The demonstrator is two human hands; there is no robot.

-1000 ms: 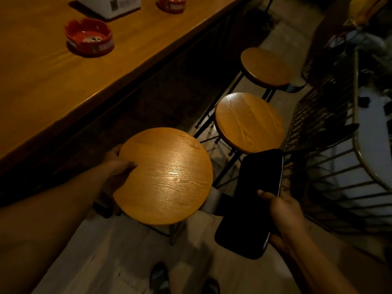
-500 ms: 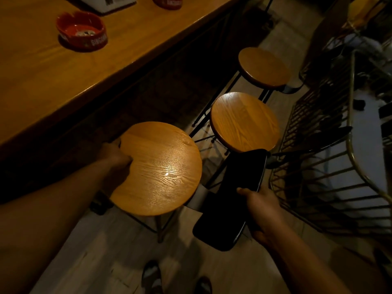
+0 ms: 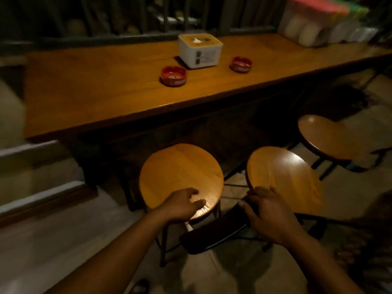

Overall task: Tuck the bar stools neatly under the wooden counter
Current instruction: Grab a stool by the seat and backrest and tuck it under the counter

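Stools are what's getting sorted here, three round wooden ones lined up along the front edge of the wooden surface, and none of them looks tucked under yet as far as I can tell. All three seats sit out on the floor side of the edge.

Step in hand looks like pushing the near-left stool in. The left hand is planted on the seat at about 6 o'clock on its rim, palm down, fingers spread and curled over the wood, so pressing more than clamping. The right hand is closed around a dark phone-like slab, which sticks out toward 8 o'clock from it, and its knuckles sit right at the 7 o'clock edge of the middle stool. Can't tell whether it's actually touching that seat.

Next move, I'd guess: shove the left stool straight toward 12 o'clock until the seat slides under the overhang. With one hand busy holding that slab, the push is one-handed, so the stool could pivot or snag a leg. The middle stool looks tilted or maybe just distorted by the lens.

The third stool is off at 2 o'clock, well apart from both hands. On top there's a white box and two red ashtrays, nowhere near the action.
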